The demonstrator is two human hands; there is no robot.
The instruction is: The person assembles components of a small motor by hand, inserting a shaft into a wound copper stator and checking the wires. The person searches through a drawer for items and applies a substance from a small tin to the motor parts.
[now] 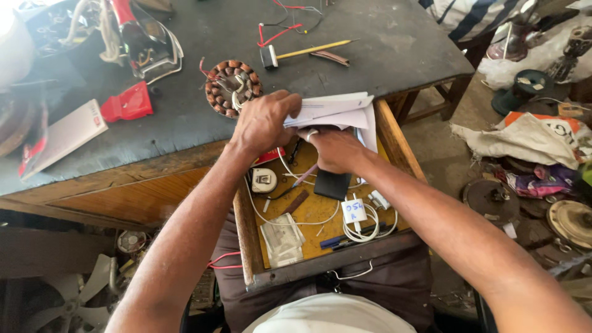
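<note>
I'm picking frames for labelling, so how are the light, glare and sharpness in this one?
Head view: daylight is even over the open wooden drawer, and both the left hand and right hand on the white folded papers look sharp; the pale object at the top left corner is washed out by glare; the view's edges bend outward, wide-angle style.

Both hands, left hand (262,123) and right hand (336,150), meet on a stack of white paper sheets (336,111) over the open wooden drawer (246,234). Beyond the left hand lies a round copper-wound motor stator (231,87); below the right, a coiled white cable (364,225).
</note>
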